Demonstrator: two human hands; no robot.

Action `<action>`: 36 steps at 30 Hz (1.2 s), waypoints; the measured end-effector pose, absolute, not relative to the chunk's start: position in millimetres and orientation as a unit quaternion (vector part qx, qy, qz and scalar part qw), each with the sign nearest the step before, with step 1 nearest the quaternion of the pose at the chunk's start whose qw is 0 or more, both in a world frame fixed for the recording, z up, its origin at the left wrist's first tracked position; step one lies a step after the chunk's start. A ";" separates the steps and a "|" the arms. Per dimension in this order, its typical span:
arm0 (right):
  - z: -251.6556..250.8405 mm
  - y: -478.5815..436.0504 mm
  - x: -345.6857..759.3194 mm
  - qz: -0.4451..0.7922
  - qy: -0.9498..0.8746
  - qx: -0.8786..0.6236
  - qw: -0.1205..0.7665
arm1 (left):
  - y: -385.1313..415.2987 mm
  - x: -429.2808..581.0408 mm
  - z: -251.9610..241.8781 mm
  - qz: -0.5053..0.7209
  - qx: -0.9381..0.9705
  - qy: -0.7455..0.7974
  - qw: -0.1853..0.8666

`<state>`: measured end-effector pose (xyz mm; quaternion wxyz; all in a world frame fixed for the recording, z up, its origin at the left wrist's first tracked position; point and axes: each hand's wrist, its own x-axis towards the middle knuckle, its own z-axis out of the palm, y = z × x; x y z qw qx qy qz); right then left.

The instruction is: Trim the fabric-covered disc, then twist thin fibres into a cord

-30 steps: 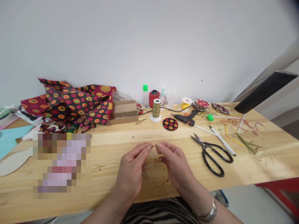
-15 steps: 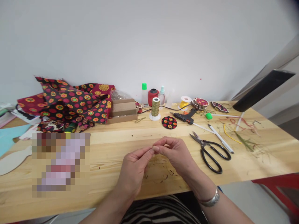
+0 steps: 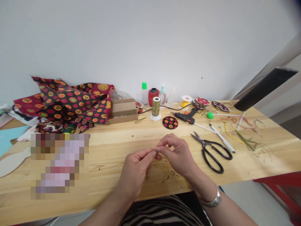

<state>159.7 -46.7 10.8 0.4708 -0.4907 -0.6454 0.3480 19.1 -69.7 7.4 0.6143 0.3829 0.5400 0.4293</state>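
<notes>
"What do the hands do here?"

"The left hand [image 3: 136, 169] and the right hand [image 3: 177, 153] meet in front of the person. On each, thumb and forefinger are closed in a pinch, and the tips touch those of the other hand."

"Gripping what?"

"I can't tell. Whatever might sit between the fingertips is hidden or too small to make out; the pinch itself is above the table [image 3: 105, 185], near its front edge."

"How is such fine work best done?"

"I'd pinch lightly with the very tips, so the fingers cover as little as possible. Let one hand anchor and the other make the small moves. Resting the forearms on the table edge should take out any shake."

"What lies around them?"

"A round patch of cloth [image 3: 170, 122] lies flat beyond the fingertips, with a spool of thread [image 3: 156, 106] upright behind it, to the left. The glue gun [image 3: 188, 117] is just right of the patch. The scissors [image 3: 204, 143] lie right of the right hand, apart from it."

"Any trap?"

"A tiny piece could slip and get lost among the dark bits [image 3: 167, 177] under the hands, so bare wood below would be safer."
</notes>
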 end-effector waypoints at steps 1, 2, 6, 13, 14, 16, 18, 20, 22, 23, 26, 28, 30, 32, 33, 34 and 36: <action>10.3 -46.8 159.5 0.343 -0.648 -0.491 0.471 | -69.7 19.1 7.6 0.433 0.376 0.532 0.623; 9.8 -46.8 159.4 0.339 -0.650 -0.490 0.472 | -69.8 19.1 8.0 0.437 0.368 0.522 0.633; 8.8 -47.0 159.2 0.321 -0.659 -0.492 0.470 | -70.1 19.1 10.7 0.452 0.326 0.479 0.679; 9.4 -45.8 159.1 0.301 -0.669 -0.487 0.473 | -68.4 20.0 11.3 0.457 0.300 0.478 0.688; 10.3 -45.5 159.2 0.303 -0.669 -0.486 0.474 | -68.1 19.8 11.2 0.455 0.301 0.479 0.688; 12.8 -44.7 159.8 0.310 -0.671 -0.481 0.472 | -68.0 19.4 11.2 0.452 0.306 0.477 0.689; 15.3 -43.4 160.7 0.315 -0.673 -0.477 0.469 | -68.2 18.8 11.4 0.448 0.309 0.473 0.693; 16.8 -41.5 161.9 0.312 -0.672 -0.479 0.471 | -68.4 18.5 11.6 0.444 0.305 0.468 0.701; 17.4 -39.1 163.1 0.306 -0.668 -0.483 0.476 | -68.1 18.5 11.7 0.441 0.295 0.464 0.709; 17.6 -37.8 163.7 0.303 -0.667 -0.485 0.477 | -67.7 18.6 11.8 0.439 0.289 0.463 0.714; 18.9 -34.2 164.9 0.298 -0.671 -0.485 0.476 | -66.3 19.0 12.0 0.438 0.265 0.456 0.728; 20.7 -32.3 165.4 0.298 -0.675 -0.480 0.475 | -65.7 19.2 12.0 0.441 0.246 0.450 0.736; 22.8 -30.5 165.7 0.297 -0.677 -0.478 0.474 | -65.7 19.2 12.0 0.446 0.235 0.448 0.738; 24.5 -28.6 166.4 0.295 -0.675 -0.483 0.473 | -66.1 19.5 11.9 0.446 0.237 0.452 0.735; 25.2 -27.6 167.1 0.295 -0.673 -0.487 0.473 | -66.3 19.7 11.7 0.445 0.241 0.455 0.733; 25.6 -26.4 167.8 0.295 -0.671 -0.489 0.474 | -66.5 20.0 11.6 0.443 0.245 0.457 0.731; 26.2 -23.9 169.6 0.293 -0.667 -0.491 0.479 | -66.6 20.8 11.3 0.444 0.251 0.460 0.727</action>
